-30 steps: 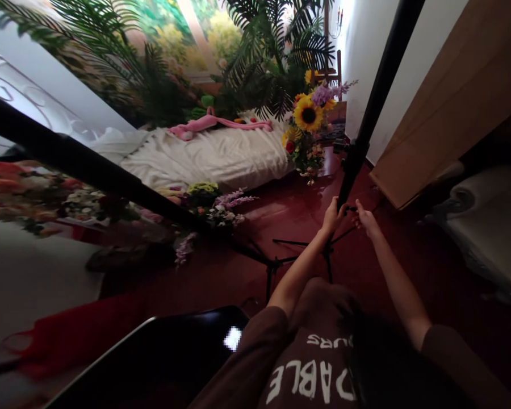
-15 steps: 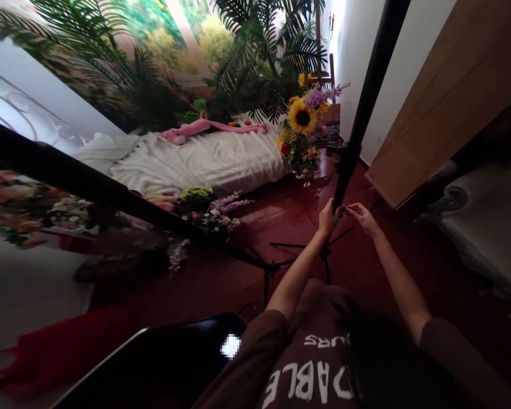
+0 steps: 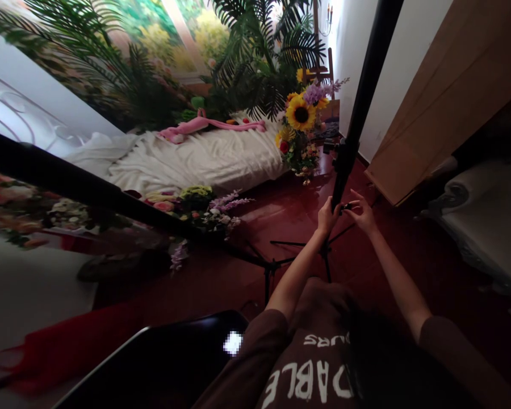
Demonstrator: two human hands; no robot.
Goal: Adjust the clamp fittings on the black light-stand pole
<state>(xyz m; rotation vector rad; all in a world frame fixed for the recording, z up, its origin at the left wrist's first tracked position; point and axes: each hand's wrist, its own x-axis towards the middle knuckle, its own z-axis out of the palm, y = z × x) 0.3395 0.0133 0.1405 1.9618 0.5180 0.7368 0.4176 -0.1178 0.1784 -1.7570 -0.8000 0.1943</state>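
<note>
A black tripod stand [image 3: 363, 94] rises in front of me, tilted toward the upper right in the head view. My left hand [image 3: 327, 215] is wrapped round its lower pole. At the side of the pole a small black knob [image 3: 346, 207] sticks out. Thumb and fingers of my right hand [image 3: 362, 214] pinch this knob, while one finger is raised. The stand's legs [image 3: 326, 262] spread on the floor below my hands. Above the left hand a clamp collar [image 3: 343, 161] sits on the pole.
A second black stand [image 3: 89, 196] crosses the left side. Behind lies a bed with a white cover [image 3: 204, 156] and a pink plush toy [image 3: 196, 126]. Sunflowers [image 3: 301, 114] stand at its end. Brown boards [image 3: 413, 125] lean at right. A dark glossy panel [image 3: 166, 358] is close by.
My right hand's fingers have shifted on the knob, with one finger now raised higher. My left hand keeps its hold on the pole. The view has shifted slightly.
</note>
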